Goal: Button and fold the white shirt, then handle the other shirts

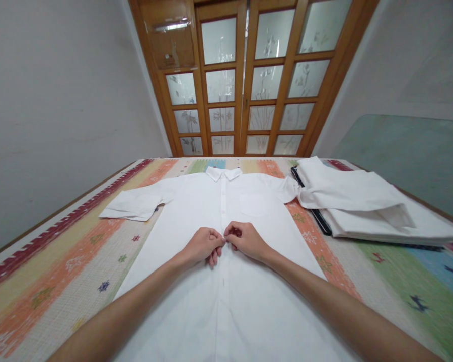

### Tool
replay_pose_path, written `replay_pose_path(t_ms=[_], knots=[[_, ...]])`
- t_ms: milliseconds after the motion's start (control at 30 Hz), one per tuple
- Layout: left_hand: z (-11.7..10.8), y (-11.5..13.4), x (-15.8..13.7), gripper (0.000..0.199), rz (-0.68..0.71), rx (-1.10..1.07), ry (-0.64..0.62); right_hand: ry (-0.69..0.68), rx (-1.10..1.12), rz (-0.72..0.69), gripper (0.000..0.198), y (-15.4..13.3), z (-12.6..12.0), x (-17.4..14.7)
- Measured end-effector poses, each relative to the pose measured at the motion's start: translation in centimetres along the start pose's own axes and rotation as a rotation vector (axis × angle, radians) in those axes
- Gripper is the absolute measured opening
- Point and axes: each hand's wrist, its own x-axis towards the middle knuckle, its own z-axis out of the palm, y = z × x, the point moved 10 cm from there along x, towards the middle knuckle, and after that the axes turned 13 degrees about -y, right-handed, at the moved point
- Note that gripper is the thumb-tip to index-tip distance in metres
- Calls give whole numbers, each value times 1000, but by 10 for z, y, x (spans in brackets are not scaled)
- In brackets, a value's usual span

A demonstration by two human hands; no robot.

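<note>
A white short-sleeved shirt [189,206] lies spread face up, its collar at the far end and its sleeves out to both sides. Over the middle of its front placket, my left hand [207,245] pinches the fabric edge between thumb and fingers. My right hand [245,239] meets it there, also in a pinch at the placket. The fingertips of both hands nearly touch. Whatever small part they grip, perhaps a button, is covered by the fingers. Below the hands, the placket runs straight toward me.
A colourful striped cloth [75,256] covers the table under the shirt. To the right, a stack of folded white garments [362,201] sits partly on something dark, close to the shirt's right sleeve. Wooden doors with glass panes [241,80] stand behind the table, between pale walls.
</note>
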Motion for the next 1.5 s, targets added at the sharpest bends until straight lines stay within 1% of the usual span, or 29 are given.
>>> replay_pose_path(t_ms=[133, 233, 300, 467, 600, 800, 967, 1133, 1300, 1500], knots=[[1, 7, -5, 20, -7, -2, 9, 46, -143, -72, 12, -13, -4, -2], [1, 12, -8, 18, -4, 6, 6, 33, -237, -114, 15, -19, -3, -3], [1, 13, -9, 17, -3, 8, 6, 24, -259, -117, 15, -19, -3, -3], [2, 11, -7, 11, -3, 5, -4, -29, -231, -101, 9, -15, -5, -2], [2, 12, -7, 11, -1, -3, -13, -53, -235, -108, 8, -15, -4, -2], [2, 13, -8, 9, 7, 2, -8, -11, -276, -70, 11, -14, -4, -4], [3, 11, -5, 9, 13, 13, -21, -17, -203, 10, 9, -7, -3, -3], [1, 10, -4, 10, 18, 31, -19, -40, -149, 43, 11, -2, -3, -1], [2, 11, -5, 10, 14, 27, -24, -110, -85, 87, 11, 6, 1, 2], [2, 10, -5, 9, 12, 28, -38, -132, -77, 77, 12, 7, 2, 1]])
